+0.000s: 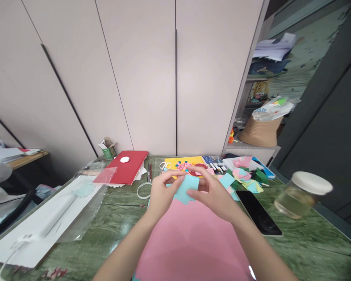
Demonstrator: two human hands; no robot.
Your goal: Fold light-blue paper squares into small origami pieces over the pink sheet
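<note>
From the far left of my view, I have a white flat sheet [26, 251] on the green marbled worktop [117, 222], then a glossy red folder [133, 166] carrying a white round object [124, 159]. A thin whitish ring [138, 190] lies just left of the hands.

My left hand [163, 191] comes next, its grip closed, thumb and fingers pinching the left side of a pale blue, roughly square piece of paper [188, 187]. The paper is held up in front of me, between both hands, above a broad pink surface [190, 246] I can't identify. My right hand [212, 191] grips the right side, thumb flat on the near face.

I judge the step in hand to be shaping or squaring this paper; any crease is too small for me to make out. The next move, I think, calls for a light, even pinch, with edges lined up before the thumbs press.

Further right I see a loose heap of coloured paper [247, 175], a black phone [259, 212] and a white-lidded clear jar [295, 201].
</note>
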